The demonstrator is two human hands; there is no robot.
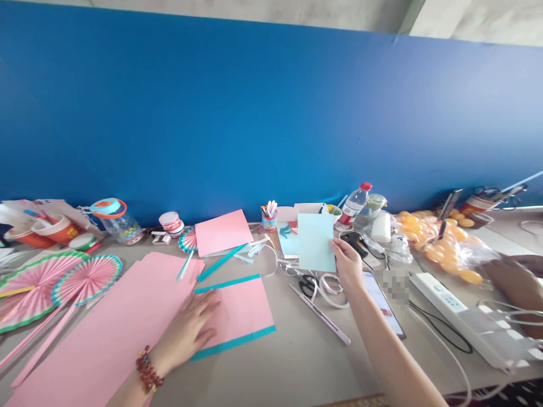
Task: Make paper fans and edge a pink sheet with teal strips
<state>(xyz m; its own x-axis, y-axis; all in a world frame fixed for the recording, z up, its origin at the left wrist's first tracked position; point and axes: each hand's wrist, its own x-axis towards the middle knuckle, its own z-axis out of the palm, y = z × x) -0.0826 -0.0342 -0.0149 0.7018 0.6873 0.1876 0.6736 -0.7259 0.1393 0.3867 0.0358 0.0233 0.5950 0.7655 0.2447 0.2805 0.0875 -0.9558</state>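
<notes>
My left hand point(197, 322) lies flat, fingers apart, on a pink sheet of paper point(246, 308) edged with teal strips along its top and bottom. My right hand point(348, 261) pinches the right edge of a pale blue sheet of paper point(316, 242) and holds it raised above the table. Under my left forearm spreads a stack of larger pink sheets point(114, 322). A teal strip point(223, 263) rests just beyond the edged sheet. To the right of that sheet lie a white-and-grey pen-shaped tool point(324, 319) and black-handled scissors point(307, 284).
Pleated paper fans point(87, 280) lie at the left. A phone point(384, 305), a white power strip point(460, 319) and cables occupy the right, with a bag of orange balls point(449, 249) behind. Another person's hand point(515, 280) is at the right edge. A blue partition point(254, 113) stands behind.
</notes>
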